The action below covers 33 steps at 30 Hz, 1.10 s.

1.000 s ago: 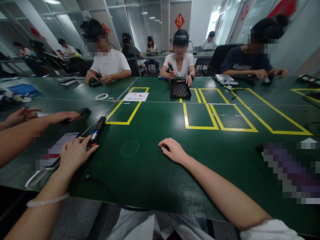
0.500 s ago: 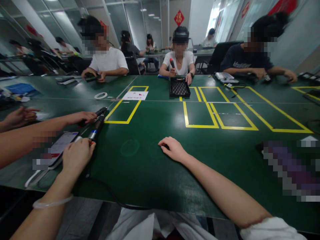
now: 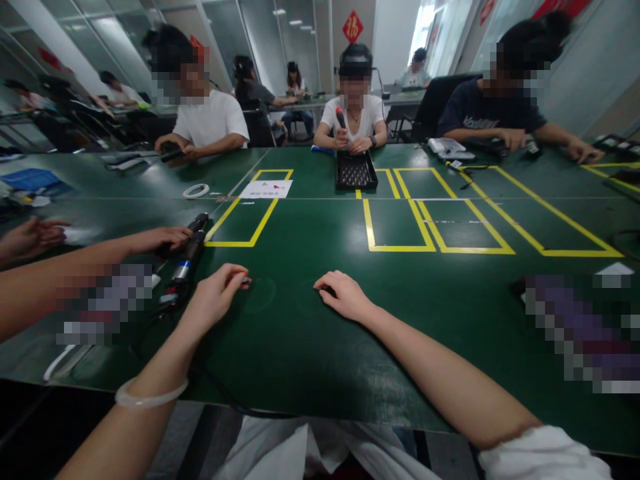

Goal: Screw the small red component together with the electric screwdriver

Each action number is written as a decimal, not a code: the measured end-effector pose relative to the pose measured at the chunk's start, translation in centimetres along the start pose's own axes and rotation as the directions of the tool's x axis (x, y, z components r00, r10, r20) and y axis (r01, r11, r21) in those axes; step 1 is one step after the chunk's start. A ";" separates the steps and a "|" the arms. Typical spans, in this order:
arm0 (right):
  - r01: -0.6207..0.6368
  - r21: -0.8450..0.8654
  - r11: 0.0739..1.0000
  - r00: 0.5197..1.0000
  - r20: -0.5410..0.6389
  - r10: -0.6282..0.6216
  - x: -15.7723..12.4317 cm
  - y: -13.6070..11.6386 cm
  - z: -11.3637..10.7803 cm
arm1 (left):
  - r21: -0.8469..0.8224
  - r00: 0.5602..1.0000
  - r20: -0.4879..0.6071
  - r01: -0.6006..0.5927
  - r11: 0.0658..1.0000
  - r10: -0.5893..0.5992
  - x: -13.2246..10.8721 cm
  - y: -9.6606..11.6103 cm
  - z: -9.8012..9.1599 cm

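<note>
the left hand [image 3: 216,293] pinches a small orange-edged piece [image 3: 245,279] over the green worktop [image 3: 310,360]; the right hand [image 3: 344,297] is half curled, and i cannot tell if it holds something

Dim, greyish light covers the worktop [image 3: 310,360]; a bright window [image 3: 426,24] glows behind it. Pale glare streaks its left part, people [image 3: 295,81] well behind it look soft, and lens distortion tilts the wall [image 3: 600,77] beyond its right end.

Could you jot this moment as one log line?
left hand: pinching small orange item, mostly hidden | right hand: curled on green table | dark tool: lies beside left hand
</note>
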State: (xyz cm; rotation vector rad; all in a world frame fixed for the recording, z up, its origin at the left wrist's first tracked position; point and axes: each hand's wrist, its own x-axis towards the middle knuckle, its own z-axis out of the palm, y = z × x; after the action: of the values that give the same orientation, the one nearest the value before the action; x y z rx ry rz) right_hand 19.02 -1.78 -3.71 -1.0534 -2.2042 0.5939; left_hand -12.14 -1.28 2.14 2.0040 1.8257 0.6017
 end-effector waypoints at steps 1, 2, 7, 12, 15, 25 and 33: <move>0.000 0.010 1.000 1.000 -0.003 0.000 0.0 0.0 0.0 | -0.144 0.997 0.060 -0.039 0.989 0.048 0.3 1.3 0.9; -0.003 0.026 1.000 1.000 -0.007 0.003 0.0 0.0 0.0 | -0.263 0.988 0.121 -0.060 0.963 0.095 0.6 2.6 1.8; -0.056 0.211 0.976 0.996 -0.053 0.068 -0.2 0.4 0.2 | -0.519 0.913 0.300 -0.088 0.850 0.277 1.7 8.5 5.1; -0.102 0.367 0.925 0.983 -0.104 0.150 0.0 1.0 0.3 | -0.569 0.906 0.294 -0.092 0.817 0.306 2.3 9.8 7.3; -0.087 0.378 0.922 0.982 -0.124 0.144 0.1 1.0 0.1 | -0.606 0.914 0.285 -0.061 0.793 0.288 2.4 9.5 8.3; -0.115 0.397 0.911 0.974 -0.136 0.182 0.2 1.1 0.1 | -0.550 0.943 0.199 -0.119 0.827 0.268 1.7 9.3 9.1; -0.109 0.374 0.921 0.978 -0.127 0.167 0.2 0.8 -0.2 | -0.415 0.927 0.093 -0.296 0.860 0.363 1.2 9.3 9.0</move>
State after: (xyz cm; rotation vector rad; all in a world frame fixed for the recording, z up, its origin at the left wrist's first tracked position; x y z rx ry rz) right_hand 19.49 -1.13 -4.05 -1.0220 -1.8016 0.9121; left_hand 0.62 -0.80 -0.43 2.0199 1.1517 0.7988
